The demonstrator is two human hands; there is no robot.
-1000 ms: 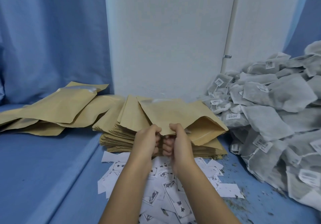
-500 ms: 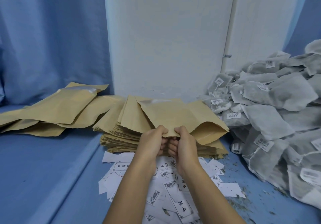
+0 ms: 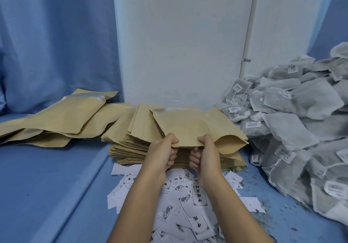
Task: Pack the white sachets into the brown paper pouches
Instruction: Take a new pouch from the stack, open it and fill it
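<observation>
Blue cloth (image 3: 47, 176) is covering the work surface, with a white wall (image 3: 178, 45) standing behind. Both hands are gripping the near edge of the top brown pouch (image 3: 190, 127), thumbs on top and fingers curling beneath: the left hand (image 3: 163, 152) is pinching the left part and the right hand (image 3: 205, 154) is pinching beside it, while the pouch mouth is gaping to the right. This pouch is lying on the stack of pouches (image 3: 130, 152). White sachets (image 3: 301, 120) are lying heaped at the right, cut off by the frame edge. Forearms are partly covering the printed slips (image 3: 188, 201), whose print is unreadable.
</observation>
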